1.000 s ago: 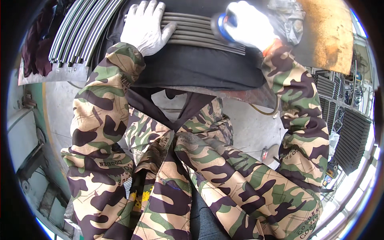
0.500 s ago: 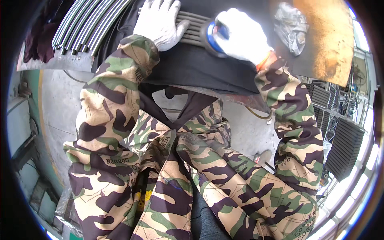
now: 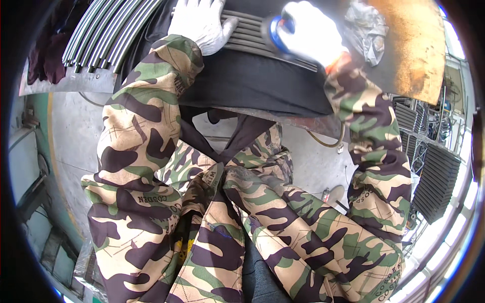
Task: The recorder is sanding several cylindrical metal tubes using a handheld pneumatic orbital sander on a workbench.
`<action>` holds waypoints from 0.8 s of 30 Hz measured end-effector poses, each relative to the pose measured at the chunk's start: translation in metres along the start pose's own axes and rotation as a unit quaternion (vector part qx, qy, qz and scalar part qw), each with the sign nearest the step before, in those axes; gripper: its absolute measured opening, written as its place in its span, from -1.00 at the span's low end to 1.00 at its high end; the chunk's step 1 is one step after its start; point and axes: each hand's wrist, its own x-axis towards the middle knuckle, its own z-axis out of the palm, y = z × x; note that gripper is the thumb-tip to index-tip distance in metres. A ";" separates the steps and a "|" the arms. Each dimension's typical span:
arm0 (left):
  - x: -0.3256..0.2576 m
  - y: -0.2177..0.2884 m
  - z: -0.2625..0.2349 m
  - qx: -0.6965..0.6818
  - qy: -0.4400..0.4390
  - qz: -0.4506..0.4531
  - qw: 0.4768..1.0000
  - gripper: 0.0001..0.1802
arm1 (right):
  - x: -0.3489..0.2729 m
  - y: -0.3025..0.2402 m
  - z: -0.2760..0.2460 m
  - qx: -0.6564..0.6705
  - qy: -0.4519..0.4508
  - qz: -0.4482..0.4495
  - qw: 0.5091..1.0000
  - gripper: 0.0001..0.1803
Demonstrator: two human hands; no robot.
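Several thin grey metal rods (image 3: 247, 34) lie side by side on a black cloth (image 3: 257, 81) over the worktable. My left hand (image 3: 201, 26), in a white glove, rests flat on the rods' left part with its fingers stretched and thumb apart. Over their right part, my white-gloved right hand (image 3: 314, 33) is closed round a round tool with a blue edge (image 3: 278, 34). The tool is smeared by motion, and its exact kind cannot be made out. Its face is turned toward the rods, and the glove hides the rest.
More rods (image 3: 108, 35) lie in a row at the left, beside a dark red cloth (image 3: 48, 58). A crumpled whitish rag (image 3: 366, 33) sits right of my right hand, near a worn brown sheet (image 3: 414, 50). Stacked dark bars (image 3: 437, 184) stand beyond the table at the right.
My right hand and the blue-edged tool have shifted slightly right and up along the rods, uncovering more rod ends below them. The left hand still lies on the rods, slightly higher in view.
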 end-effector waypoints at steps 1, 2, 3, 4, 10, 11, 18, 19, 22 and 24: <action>0.002 0.002 -0.002 0.001 -0.001 -0.002 1.000 -0.28 | -0.010 -0.007 -0.005 0.007 -0.006 -0.009 1.000 -0.72; 0.005 0.003 -0.003 -0.007 -0.008 0.002 1.000 -0.27 | -0.015 -0.009 -0.009 0.024 0.010 -0.038 0.999 -0.72; 0.007 0.003 -0.005 -0.016 -0.014 0.007 1.000 -0.27 | -0.010 -0.007 -0.007 0.026 0.009 -0.040 0.999 -0.72; 0.009 0.006 -0.010 -0.020 -0.016 -0.001 1.000 -0.26 | -0.007 -0.005 -0.004 0.015 0.016 -0.025 0.999 -0.71; 0.003 0.001 -0.003 -0.002 0.003 0.011 1.000 -0.27 | -0.001 -0.010 -0.002 0.004 0.024 -0.019 1.000 -0.72; 0.005 0.001 -0.003 -0.002 0.002 0.011 1.000 -0.27 | -0.004 -0.013 -0.007 0.015 0.011 -0.026 0.999 -0.72; 0.009 -0.007 0.002 0.002 -0.043 -0.002 0.999 -0.23 | 0.010 -0.007 -0.005 0.017 -0.005 0.027 0.999 -0.68; 0.010 -0.008 0.006 0.030 0.004 0.043 0.999 -0.30 | -0.001 -0.013 -0.014 0.033 -0.011 0.016 0.999 -0.68; 0.018 -0.016 0.016 0.064 0.050 0.100 0.992 -0.37 | -0.002 -0.006 -0.007 0.030 0.006 0.018 0.999 -0.68; 0.025 -0.015 0.017 0.063 0.044 0.107 0.991 -0.38 | 0.007 0.004 0.000 0.019 0.021 0.042 0.999 -0.69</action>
